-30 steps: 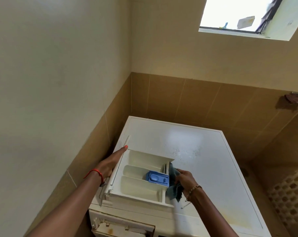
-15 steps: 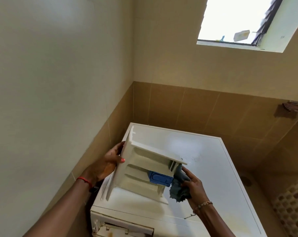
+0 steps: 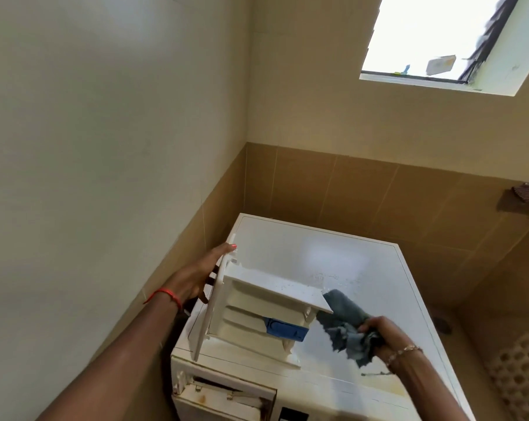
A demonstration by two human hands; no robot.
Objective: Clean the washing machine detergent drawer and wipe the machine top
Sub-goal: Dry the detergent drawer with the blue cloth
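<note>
**Drawer out and under the cloth; machine top not yet wiped**

The drawer (image 3: 257,308) is out of the washer (image 3: 333,387) and tipped on its side above the front left part of the washer's top, its front panel turned left and its compartments facing the camera. Its lower edge looks to rest on or just over the top; I cannot tell which. A blue insert (image 3: 283,328) sits in the lower compartment, toward the drawer's right end.

The left hand (image 3: 201,276) holds the drawer by the front panel, fingers spread along the panel's outer face with one fingertip reaching over its upper edge. The right hand (image 3: 375,332) is closed round a bunched grey-blue cloth (image 3: 343,323), just right of the drawer; the cloth's upper end touches the drawer's right end, under the overhanging side wall.

Below the drawer, at the washer's front, the empty slot (image 3: 226,396) stands open, with brownish marks visible inside.

Judging the progress: the drawer is removed and its cleaning appears under way, currently at the right end. The compartments look mostly pale and clean from here, though detail is too small to be sure. The top, right of the drawer, carries specks or droplets and a yellowish stain near the front, so wiping the top seems undone, as does refitting the drawer.
</note>
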